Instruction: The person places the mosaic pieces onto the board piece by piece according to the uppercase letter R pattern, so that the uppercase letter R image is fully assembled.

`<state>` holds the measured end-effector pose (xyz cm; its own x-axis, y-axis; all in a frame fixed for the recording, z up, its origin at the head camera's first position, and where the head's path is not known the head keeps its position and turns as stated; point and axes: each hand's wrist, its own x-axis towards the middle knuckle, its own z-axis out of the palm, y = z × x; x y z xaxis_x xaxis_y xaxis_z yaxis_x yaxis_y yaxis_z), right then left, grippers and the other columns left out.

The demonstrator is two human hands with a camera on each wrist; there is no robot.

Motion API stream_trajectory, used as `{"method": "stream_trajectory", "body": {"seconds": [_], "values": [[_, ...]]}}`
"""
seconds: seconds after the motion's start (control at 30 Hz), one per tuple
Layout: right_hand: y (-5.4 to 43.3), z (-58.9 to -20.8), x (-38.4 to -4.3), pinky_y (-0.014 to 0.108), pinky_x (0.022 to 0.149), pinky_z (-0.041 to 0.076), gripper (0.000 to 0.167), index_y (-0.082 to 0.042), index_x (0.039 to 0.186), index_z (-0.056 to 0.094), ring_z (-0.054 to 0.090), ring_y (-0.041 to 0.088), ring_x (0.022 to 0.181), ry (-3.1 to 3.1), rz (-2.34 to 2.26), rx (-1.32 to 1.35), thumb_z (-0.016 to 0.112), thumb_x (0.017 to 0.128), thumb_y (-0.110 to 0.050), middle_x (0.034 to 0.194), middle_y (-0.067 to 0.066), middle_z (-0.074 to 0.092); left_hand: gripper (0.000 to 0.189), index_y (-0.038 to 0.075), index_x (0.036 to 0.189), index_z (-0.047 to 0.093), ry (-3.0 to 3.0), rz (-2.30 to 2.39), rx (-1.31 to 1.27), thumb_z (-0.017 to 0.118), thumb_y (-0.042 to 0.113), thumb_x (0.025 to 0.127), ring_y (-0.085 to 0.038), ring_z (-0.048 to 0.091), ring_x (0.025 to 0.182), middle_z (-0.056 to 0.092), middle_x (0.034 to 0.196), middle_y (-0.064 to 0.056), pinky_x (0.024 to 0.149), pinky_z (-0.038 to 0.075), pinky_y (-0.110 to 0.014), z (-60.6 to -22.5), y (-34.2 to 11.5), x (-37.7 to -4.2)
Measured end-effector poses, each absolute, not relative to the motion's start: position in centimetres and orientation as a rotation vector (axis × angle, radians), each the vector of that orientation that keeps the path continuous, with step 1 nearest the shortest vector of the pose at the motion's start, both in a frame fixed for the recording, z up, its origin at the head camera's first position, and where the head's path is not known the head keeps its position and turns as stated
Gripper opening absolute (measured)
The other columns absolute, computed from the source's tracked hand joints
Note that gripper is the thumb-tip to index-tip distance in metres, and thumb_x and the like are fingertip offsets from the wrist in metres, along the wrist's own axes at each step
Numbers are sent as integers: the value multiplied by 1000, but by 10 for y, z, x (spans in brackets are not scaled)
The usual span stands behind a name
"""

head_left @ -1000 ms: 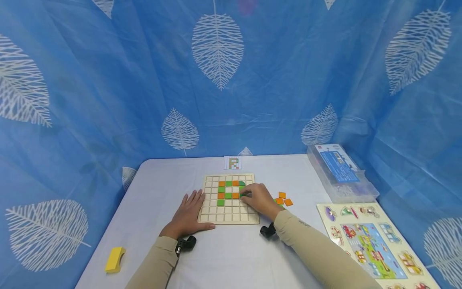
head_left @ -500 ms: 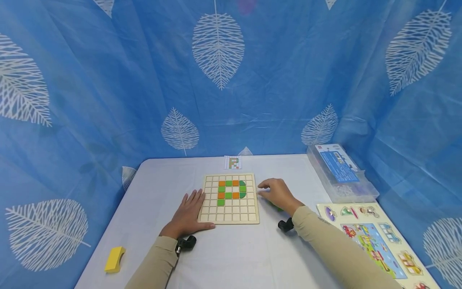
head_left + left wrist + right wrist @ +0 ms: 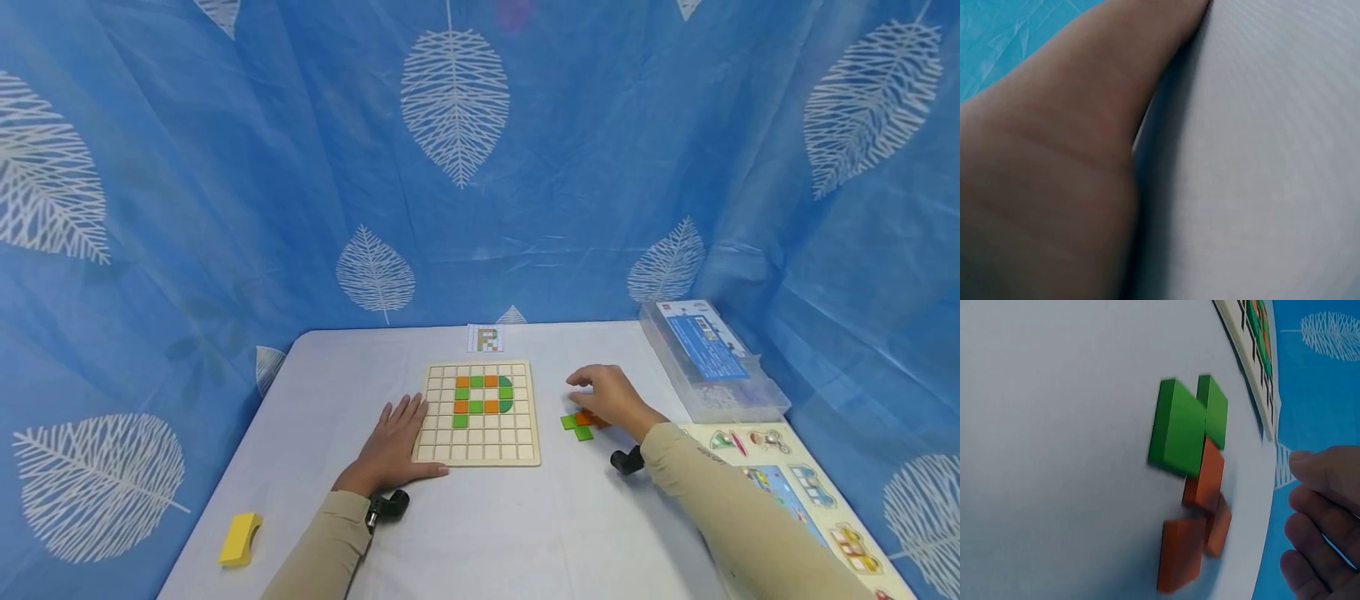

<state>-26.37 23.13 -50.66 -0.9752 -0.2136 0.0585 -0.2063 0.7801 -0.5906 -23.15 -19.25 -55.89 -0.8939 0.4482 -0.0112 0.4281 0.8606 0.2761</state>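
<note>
A wooden grid board [image 3: 486, 452] lies mid-table, with orange and green tiles [image 3: 460, 422] set in its cells as a P-like loop. At the loop's right corners sit dark green rounded tiles [image 3: 506, 407]. My left hand [image 3: 390, 442] rests flat, fingers spread along the board's left edge and thumb by its near corner. Right of the board, my right hand [image 3: 609, 396] hovers by a loose pile, fingers gently bent and holding nothing. In that pile, the right wrist view shows green tiles [image 3: 1179, 428] and orange tiles [image 3: 1205, 478], with the fingers [image 3: 1316, 531] off to the right.
A small pattern card [image 3: 485, 338] lies behind the board. At right are a clear plastic box [image 3: 735, 400] and a picture puzzle board [image 3: 817, 521], partly covered by the right sleeve. A yellow arched block [image 3: 238, 539] sits near the table's left edge.
My right hand has left the board and moved right to the loose tiles. A dark green rounded tile it was touching now shows at the loop's lower right corner. The left hand stays put.
</note>
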Motion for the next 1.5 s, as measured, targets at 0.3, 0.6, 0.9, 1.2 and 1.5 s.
{"method": "stream_trajectory", "body": {"seconds": [0.3,0.6,0.9,1.2,1.5], "values": [[256,-506,-260,55,99,54,28,-5,120,78,65,34,112,2918,-958,-312,81,94,-12,117,9,74,131,4,168,23,2951,419,711,63,90,77,-33,9,159,16,174,-13,126,3,-53,-559,-193,-231],[265,-503,-258,57,100,53,28,-5,119,78,65,34,112,2884,-909,-385,82,92,-8,116,7,74,131,5,168,22,2964,402,715,61,91,77,-31,8,159,16,174,-12,126,4,-53,-562,-195,-233],[265,-501,-257,55,98,54,22,-8,111,79,66,30,106,2824,-902,-390,83,90,-5,109,2,73,130,4,168,23,2960,407,718,61,91,78,-32,9,159,16,173,-13,126,3,-53,-561,-194,-233],[262,-502,-256,52,96,56,21,-11,106,80,65,29,102,2798,-908,-419,84,87,-4,101,-2,72,131,4,167,24,2962,390,707,61,91,77,-32,9,159,17,173,-13,126,3,-52,-560,-193,-232],[255,-507,-256,45,91,58,24,-11,104,79,63,21,91,2733,-911,-468,88,84,-1,95,-6,71,131,4,167,24,2967,400,714,62,91,77,-32,10,159,17,173,-13,126,4,-53,-561,-193,-231]]}}
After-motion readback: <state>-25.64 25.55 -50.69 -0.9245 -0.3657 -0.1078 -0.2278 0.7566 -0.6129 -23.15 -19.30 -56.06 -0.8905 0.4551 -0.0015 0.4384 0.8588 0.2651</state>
